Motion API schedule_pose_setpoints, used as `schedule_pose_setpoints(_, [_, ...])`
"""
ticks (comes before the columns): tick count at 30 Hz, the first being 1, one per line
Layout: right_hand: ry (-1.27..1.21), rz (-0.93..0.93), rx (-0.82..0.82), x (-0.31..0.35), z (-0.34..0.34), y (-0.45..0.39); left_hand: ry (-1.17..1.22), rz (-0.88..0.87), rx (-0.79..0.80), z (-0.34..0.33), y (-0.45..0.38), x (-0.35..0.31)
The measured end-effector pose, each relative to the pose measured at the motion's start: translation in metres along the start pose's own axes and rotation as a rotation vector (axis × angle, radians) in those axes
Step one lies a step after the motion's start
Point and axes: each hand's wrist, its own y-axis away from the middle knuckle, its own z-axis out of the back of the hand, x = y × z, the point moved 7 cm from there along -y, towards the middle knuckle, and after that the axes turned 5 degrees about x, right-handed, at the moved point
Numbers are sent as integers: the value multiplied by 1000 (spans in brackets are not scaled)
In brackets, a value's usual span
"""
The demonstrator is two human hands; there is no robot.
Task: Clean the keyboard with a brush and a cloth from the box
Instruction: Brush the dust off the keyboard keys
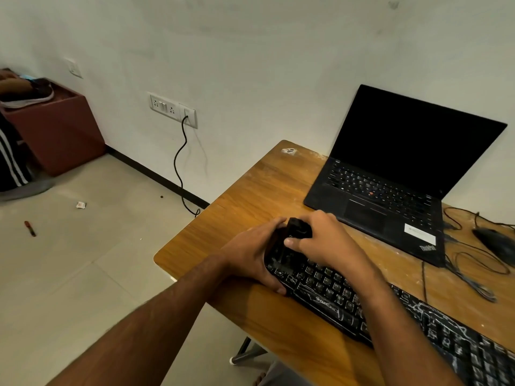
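Wooden desk [250, 190] carries everything. Black keyboard [390, 310] lies diagonally on it, running from the grip down toward the lower right edge of frame; dusty white streaks on its keys and front lip.

Black laptop [395, 174] open, screen dark, just beyond and right of the grip, close to the right hand's knuckles. Mouse [496, 243] and loose cables [468, 263] well right of the grip, past the laptop corner.

Left hand [250, 254] wraps the keyboard's left end: thumb curled under the front edge, fingers over the far edge. Firm hold on the keyboard.

Right hand [326, 240] sits right against the left, fingers curled round a small black object [299, 228], thumb lying across its lower side. Object sits on or just above the keyboard's top-left corner; too dark to tell whether it's the brush. No bristles readable.

Far left of the grip, on the floor: reddish box [64, 129] against the wall with a shoe on top, a screwdriver [30, 228] and a scrap of paper [80, 204]. Wall sockets [172, 108] with one black cord plugged in, up-left of the grip.
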Motion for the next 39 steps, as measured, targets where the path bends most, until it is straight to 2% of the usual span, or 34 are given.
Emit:
schedule_pose_setpoints(4, [-67,38,-115,7,7,-2,9,-24,-2,0,1,0])
schedule_pose_setpoints(6, [-81,68,-109,10,-5,0,-12,-39,-9,1,0,-1])
schedule_pose_setpoints(10, [-29,2,-15,-1,-3,-1,7,-26,2,1,0,-1])
schedule_pose_setpoints(14, [-116,64,-127,6,1,0,13,-53,-4,3,1,0])
schedule_pose_setpoints(16, [-123,99,-100,12,-12,2,10,-55,-5,4,2,-1])
schedule_pose_setpoints(20, [-26,65,60,7,-11,0,33,-61,-7,3,0,-2])
schedule_pose_setpoints(25, [-43,59,-71,15,2,0,41,-62,-12,2,0,2])
schedule_pose_setpoints(28, [-46,132,-27,25,-15,11,18,-75,-23,3,1,2])
schedule_pose_setpoints(31, [14,96,55,21,-7,11,43,-58,-16,3,1,0])
schedule_pose_setpoints(36, [-20,76,-78,17,1,8,52,-52,0,3,1,-1])
schedule_pose_setpoints(39, [-25,102,-17,14,-10,13,41,-42,7,3,0,-2])
